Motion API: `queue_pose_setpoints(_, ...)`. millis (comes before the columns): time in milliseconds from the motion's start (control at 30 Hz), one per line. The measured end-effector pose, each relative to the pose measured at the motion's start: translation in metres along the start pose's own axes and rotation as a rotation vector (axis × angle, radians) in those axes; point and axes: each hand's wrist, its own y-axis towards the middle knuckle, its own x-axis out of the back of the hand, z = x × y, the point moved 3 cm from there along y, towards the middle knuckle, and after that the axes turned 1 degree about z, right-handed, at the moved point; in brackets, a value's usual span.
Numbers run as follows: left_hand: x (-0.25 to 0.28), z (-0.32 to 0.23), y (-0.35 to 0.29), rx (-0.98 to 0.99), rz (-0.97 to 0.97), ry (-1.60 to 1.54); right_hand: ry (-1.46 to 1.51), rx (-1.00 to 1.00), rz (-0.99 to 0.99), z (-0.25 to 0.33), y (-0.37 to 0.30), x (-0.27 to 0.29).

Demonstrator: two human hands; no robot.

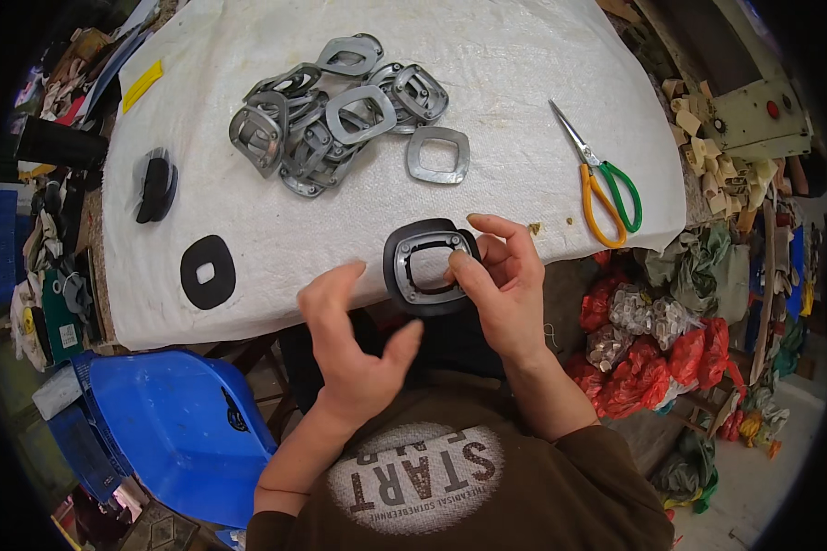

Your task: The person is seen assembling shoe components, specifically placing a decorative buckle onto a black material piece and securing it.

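Over the table's front edge, my right hand (504, 292) pinches a grey metal buckle frame (406, 283) seated against a black, rounded-square backing (391, 263). Its thumb and fingers grip the right side of the two pieces. To their left, my left hand (347, 347) is open, thumb and fingers spread, apart from the frame and holding nothing. A single grey buckle frame (413, 165) lies flat just beyond. Farther back is a heap of similar frames (317, 138). A black rounded piece with a small central hole (191, 280) lies on the left.
White woven sheeting (542, 55) covers the table. Scissors (590, 161) with orange and green handles lie at right. Black pieces (159, 188) and a yellow strip (142, 85) are at left. A blue plastic tub (170, 432) stands lower left; red plastic bags (634, 376) are lower right.
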Motion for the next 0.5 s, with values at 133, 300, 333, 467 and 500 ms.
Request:
queue_pose_setpoints(133,-0.012,-0.009,-0.006,-0.501,0.051,0.558,-0.023,-0.026,0.029,0.003,-0.003,-0.004)
queue_pose_setpoints(300,-0.009,0.002,-0.001,-0.558,0.023,0.335,0.080,0.025,0.176,0.012,-0.005,-0.006)
queue_pose_setpoints(333,-0.006,-0.002,-0.001,-0.561,0.020,0.338,0.233,0.013,0.217,0.009,-0.003,-0.002)
queue_pose_setpoints(467,0.009,0.016,-0.003,0.384,0.039,-0.310,-0.002,0.056,0.079,0.003,-0.002,0.004)
queue_pose_setpoints(500,0.009,0.016,-0.003,0.430,0.021,-0.406,-0.039,0.006,0.170,0.000,-0.006,0.003)
